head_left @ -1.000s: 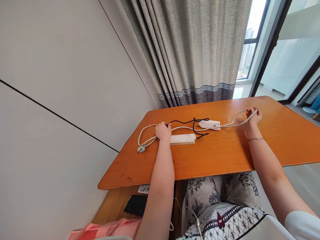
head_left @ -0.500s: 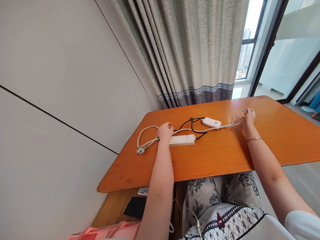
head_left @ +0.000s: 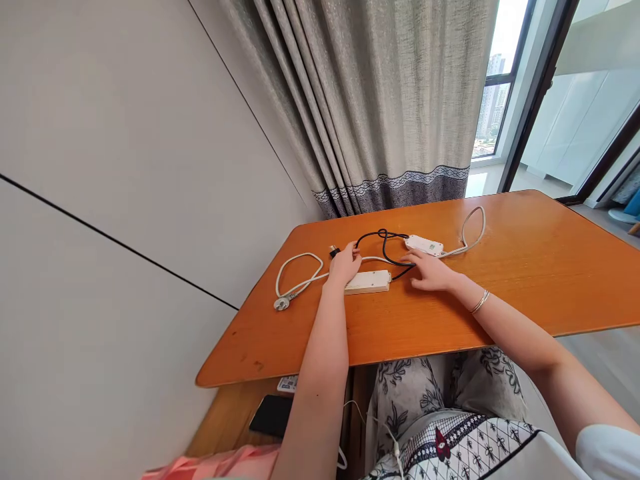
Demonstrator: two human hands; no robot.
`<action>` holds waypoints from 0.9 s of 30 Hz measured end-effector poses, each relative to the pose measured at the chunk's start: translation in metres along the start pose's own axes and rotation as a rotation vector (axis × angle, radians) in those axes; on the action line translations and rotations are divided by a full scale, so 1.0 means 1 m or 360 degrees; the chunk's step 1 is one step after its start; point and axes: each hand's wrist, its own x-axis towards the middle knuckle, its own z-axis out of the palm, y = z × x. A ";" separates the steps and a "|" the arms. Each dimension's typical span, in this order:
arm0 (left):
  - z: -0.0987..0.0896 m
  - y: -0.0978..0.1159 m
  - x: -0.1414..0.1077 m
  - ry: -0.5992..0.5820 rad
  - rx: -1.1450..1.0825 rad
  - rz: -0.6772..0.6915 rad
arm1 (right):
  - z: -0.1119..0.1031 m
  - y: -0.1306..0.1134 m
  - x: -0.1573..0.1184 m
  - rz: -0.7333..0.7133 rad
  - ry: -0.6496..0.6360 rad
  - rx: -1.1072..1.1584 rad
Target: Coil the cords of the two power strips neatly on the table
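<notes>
My left hand is closed on the black cord, over the left end of a long white power strip. A black plug pokes out just beyond that hand. My right hand reaches in from the right, thumb apart from its fingers. Its fingertips are at the black cord's lower bend, beside a smaller white block. A white cord loops out from the block's right end. At the left, another white cord loop ends in a round white plug.
The orange wooden table stands against a pale wall panel, with a grey curtain behind it. Below its near edge, a black phone lies on a lower wooden surface beside pink cloth.
My right hand has let go of the white cord's loop at the far right and moved left to the black cord. My left hand has shifted slightly right, uncovering the black plug.
</notes>
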 end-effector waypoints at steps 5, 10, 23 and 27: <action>0.002 0.007 0.000 0.0033 -0.0118 0.0088 | 0.016 -0.007 0.004 0.0135 0.0025 0.0510; 0.009 0.025 -0.004 0.0151 -0.0586 0.0237 | 0.012 -0.007 0.014 0.0597 0.0495 0.1427; -0.030 0.111 -0.034 -0.0623 -0.1340 0.0756 | -0.051 -0.041 0.051 0.0433 0.0867 0.1603; -0.064 0.131 -0.031 -0.0568 -0.1737 0.0789 | -0.077 -0.032 0.070 0.0294 0.1066 0.1570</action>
